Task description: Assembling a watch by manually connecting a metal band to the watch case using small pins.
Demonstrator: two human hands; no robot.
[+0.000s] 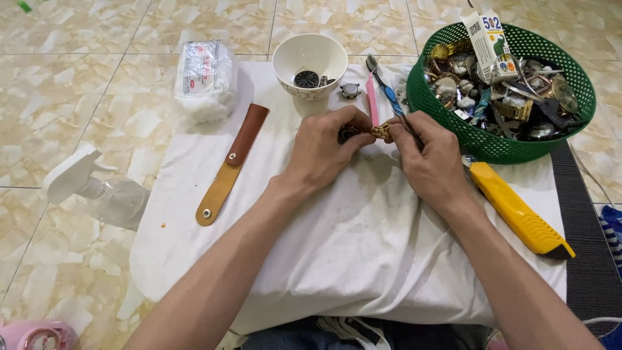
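Observation:
My left hand (322, 148) and my right hand (431, 159) meet over a white cloth (337, 240), both gripping a small gold-coloured watch piece (381, 131) with a dark part under my left fingers. My right hand also holds a thin blue-handled tool (391, 98) that sticks up toward the far side, its tip at the piece. A pink-handled tool (372, 104) lies just behind my hands.
A white bowl (310, 57) holds a dark round part; a small watch case (350, 90) sits beside it. A green basket (512, 148) of watch parts stands at right. Near it lies a yellow utility knife (518, 210). A brown leather strap (231, 165), cotton pack (204, 74) and spray bottle (97, 191) lie left.

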